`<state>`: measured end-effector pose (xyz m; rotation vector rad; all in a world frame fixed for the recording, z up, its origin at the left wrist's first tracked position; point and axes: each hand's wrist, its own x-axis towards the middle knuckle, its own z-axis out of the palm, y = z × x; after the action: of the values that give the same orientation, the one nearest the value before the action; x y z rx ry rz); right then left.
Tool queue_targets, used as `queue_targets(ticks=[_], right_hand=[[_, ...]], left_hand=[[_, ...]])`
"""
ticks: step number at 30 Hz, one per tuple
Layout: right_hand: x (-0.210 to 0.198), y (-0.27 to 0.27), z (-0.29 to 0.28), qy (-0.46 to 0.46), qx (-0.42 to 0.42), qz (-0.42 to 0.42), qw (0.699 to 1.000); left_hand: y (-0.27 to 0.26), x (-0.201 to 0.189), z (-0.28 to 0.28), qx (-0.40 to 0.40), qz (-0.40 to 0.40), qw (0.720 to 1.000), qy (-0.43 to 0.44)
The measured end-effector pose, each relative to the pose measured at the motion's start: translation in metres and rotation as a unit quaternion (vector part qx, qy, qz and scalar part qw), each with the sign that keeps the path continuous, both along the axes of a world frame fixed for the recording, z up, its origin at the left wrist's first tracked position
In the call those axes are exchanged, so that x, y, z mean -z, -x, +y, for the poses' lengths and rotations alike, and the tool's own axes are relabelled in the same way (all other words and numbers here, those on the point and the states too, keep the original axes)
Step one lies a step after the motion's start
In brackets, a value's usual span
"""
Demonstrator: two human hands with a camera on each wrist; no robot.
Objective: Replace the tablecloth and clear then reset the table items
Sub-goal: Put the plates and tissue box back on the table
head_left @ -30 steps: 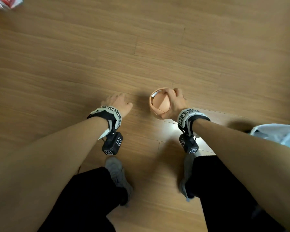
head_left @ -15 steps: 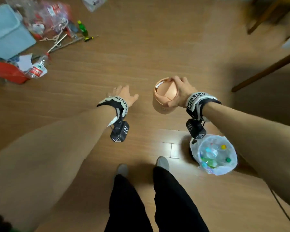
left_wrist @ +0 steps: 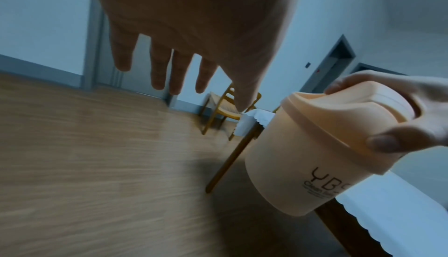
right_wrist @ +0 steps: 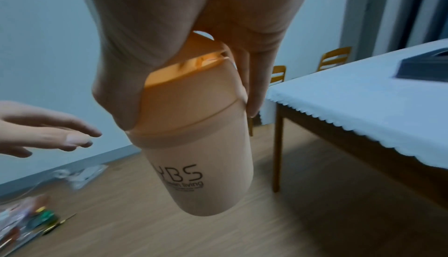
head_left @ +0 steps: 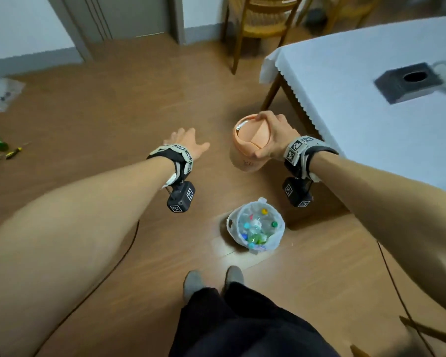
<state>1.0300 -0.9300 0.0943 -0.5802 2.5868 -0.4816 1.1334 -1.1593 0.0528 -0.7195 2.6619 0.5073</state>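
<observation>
Hands: my right hand (head_left: 274,136) grips the small peach plastic swing-lid bin (head_left: 247,148) by its lid, in the air beside the white-clothed surface (head_left: 371,119); left hand (head_left: 188,144) spread, empty | Risk: I judge the body may drop off the lid.

A plain dining room in a home or small apartment. Wood-plank floor (head_left: 108,104) runs to pale walls with grey skirting and a grey door frame (head_left: 93,19). A wooden-legged table on the right carries a white tablecloth (head_left: 366,104) with a scalloped edge; on the tabletop sits a dark tissue box (head_left: 407,82). A wooden slat-back chair (head_left: 258,24) stands by the far wall. On the floor, a plastic bag of empty bottles (head_left: 255,225) stands near the person's feet, and loose clutter (head_left: 0,148) lies at the left.
</observation>
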Motion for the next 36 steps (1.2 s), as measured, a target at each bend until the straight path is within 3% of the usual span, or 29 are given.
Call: queue_targets(ticks=[9, 17, 26, 36], right_hand=[[-0.025, 0.119, 0.184, 0.036, 0.106, 0.067, 0.991], [-0.013, 0.285, 0.306, 0.026, 0.067, 0.067, 0.995], [-0.012, 0.408, 0.350, 0.029, 0.007, 0.038, 0.999], [0.023, 0.462, 0.368, 0.048, -0.064, 0.012, 0.997]], left_hand=[[0.160, -0.039, 0.138, 0.133, 0.053, 0.988, 0.050], [0.297, -0.044, 0.260, 0.100, 0.040, 0.991, 0.074], [0.364, -0.060, 0.306, 0.062, 0.018, 0.992, 0.107], [0.422, -0.049, 0.354, 0.050, -0.020, 0.994, 0.098]])
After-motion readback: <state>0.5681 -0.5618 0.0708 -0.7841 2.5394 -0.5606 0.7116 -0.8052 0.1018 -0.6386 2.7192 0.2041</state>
